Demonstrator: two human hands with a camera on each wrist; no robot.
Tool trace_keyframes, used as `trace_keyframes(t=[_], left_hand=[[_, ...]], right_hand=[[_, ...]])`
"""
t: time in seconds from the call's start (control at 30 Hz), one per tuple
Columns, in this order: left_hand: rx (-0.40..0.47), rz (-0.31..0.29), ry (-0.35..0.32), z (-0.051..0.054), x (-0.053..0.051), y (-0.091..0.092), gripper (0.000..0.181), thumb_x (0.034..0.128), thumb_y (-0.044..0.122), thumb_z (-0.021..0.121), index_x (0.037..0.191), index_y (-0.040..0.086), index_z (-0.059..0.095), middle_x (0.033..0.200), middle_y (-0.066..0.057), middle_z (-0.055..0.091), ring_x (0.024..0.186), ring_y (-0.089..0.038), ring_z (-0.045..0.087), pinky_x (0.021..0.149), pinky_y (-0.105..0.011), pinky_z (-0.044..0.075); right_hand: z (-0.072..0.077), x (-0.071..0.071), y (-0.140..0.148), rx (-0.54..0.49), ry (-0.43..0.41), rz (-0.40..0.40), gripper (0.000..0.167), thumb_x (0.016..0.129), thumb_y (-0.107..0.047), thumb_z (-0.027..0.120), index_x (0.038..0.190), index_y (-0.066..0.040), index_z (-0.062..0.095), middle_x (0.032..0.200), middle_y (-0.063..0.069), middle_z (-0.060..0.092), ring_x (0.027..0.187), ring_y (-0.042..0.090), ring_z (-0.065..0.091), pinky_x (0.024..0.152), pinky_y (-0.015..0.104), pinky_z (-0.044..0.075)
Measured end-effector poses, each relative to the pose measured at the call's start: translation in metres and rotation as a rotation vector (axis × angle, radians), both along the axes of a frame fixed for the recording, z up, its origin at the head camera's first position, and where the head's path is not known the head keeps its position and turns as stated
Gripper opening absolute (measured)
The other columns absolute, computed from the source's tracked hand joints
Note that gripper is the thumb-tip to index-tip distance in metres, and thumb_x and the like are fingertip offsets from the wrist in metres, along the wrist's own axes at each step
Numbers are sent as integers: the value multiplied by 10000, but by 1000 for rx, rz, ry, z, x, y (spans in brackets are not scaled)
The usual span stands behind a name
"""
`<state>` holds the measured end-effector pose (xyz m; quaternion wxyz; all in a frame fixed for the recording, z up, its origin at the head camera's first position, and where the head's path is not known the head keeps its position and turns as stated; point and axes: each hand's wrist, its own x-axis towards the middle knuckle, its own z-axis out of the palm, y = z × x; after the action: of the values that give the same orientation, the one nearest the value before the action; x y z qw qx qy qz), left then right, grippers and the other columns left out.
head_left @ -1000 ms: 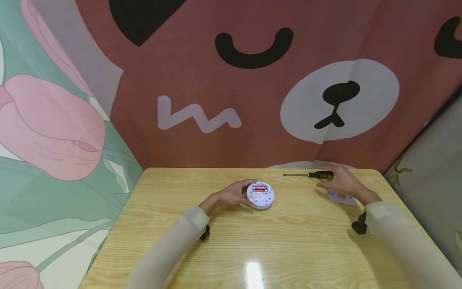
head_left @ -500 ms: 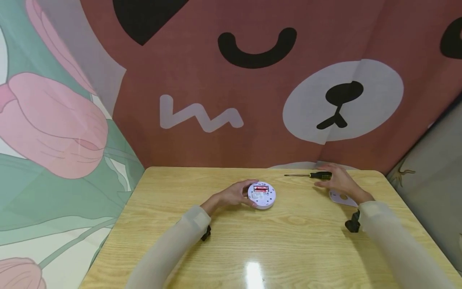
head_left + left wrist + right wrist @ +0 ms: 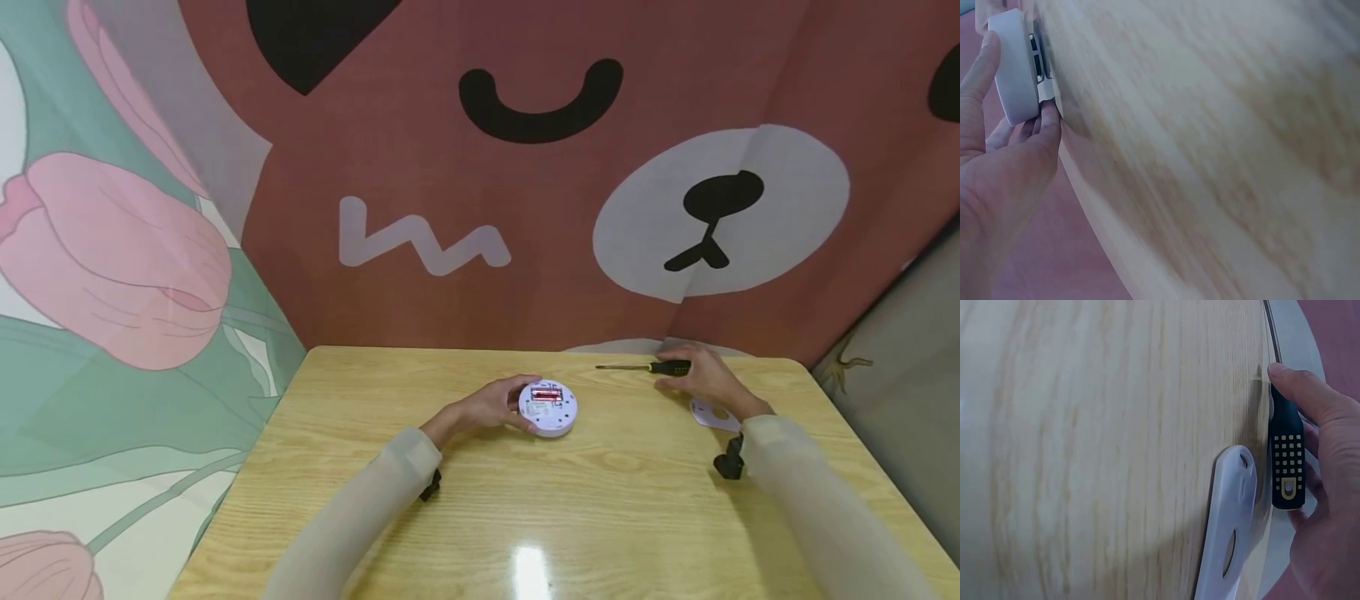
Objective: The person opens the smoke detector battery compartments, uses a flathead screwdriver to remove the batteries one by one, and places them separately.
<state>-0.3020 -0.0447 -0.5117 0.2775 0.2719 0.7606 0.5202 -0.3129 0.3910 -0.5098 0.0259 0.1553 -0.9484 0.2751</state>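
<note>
A round white device (image 3: 548, 418) with red batteries showing in its upward face is gripped at its left edge by my left hand (image 3: 491, 403). In the left wrist view, the thumb lies along the side of the device (image 3: 1015, 75) and the fingers reach under it. Beside the back edge of the table, the black-handled screwdriver (image 3: 670, 367) points left. My right hand (image 3: 708, 379) holds its handle; the right wrist view shows the thumb at the front end of the handle (image 3: 1286, 425) and the other fingers partly hidden behind it.
A thin white plate with holes (image 3: 709, 414) lies on the wooden table (image 3: 600, 500), just below my right hand and partly covered by it. Behind the table hangs a reddish-brown cloth (image 3: 420, 308) with a bear face. A flowered cloth (image 3: 150, 275) hangs at the left.
My right hand has shifted slightly left and closed around the screwdriver handle. My left hand and the round device keep their place on the table, while the head view has turned a little.
</note>
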Motion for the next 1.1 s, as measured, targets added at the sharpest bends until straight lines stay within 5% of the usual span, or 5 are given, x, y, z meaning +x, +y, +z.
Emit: trace_keyframes(t=[0.23, 0.4, 0.73, 1.1], left_hand=[[48, 5, -50, 1, 2, 2, 906, 873, -61, 832, 1642, 83, 373, 1620, -86, 464, 1475, -206, 459, 1171, -309, 440], [21, 3, -27, 2, 3, 2, 910, 875, -28, 845, 1644, 104, 376, 1628, -68, 457, 1482, -201, 452, 1177, -307, 433], [13, 6, -22, 4, 2, 0, 916, 872, -32, 846, 1645, 113, 379, 1640, -55, 446, 1499, -196, 434, 1187, -309, 422], [14, 17, -37, 4, 3, 0, 899, 873, -11, 854, 1636, 115, 395, 1627, -50, 463, 1491, -194, 440, 1186, -314, 424]], right_hand=[[-4, -5, 0, -5, -30, -1, 607, 911, -327, 865, 1381, 11, 683, 1416, 309, 615, 1338, 545, 511, 1073, 727, 423], [-5, -6, -3, -26, -34, -12, 540, 928, -311, 851, 1353, -9, 710, 1396, 290, 624, 1312, 523, 527, 1069, 726, 422], [-7, -8, -8, -25, 70, 3, 350, 943, -125, 820, 1254, 23, 759, 1182, 235, 702, 1078, 432, 641, 910, 630, 541], [-13, -9, -9, -13, 107, -19, 323, 934, -129, 826, 1220, 13, 779, 1184, 246, 739, 1093, 459, 667, 908, 628, 559]])
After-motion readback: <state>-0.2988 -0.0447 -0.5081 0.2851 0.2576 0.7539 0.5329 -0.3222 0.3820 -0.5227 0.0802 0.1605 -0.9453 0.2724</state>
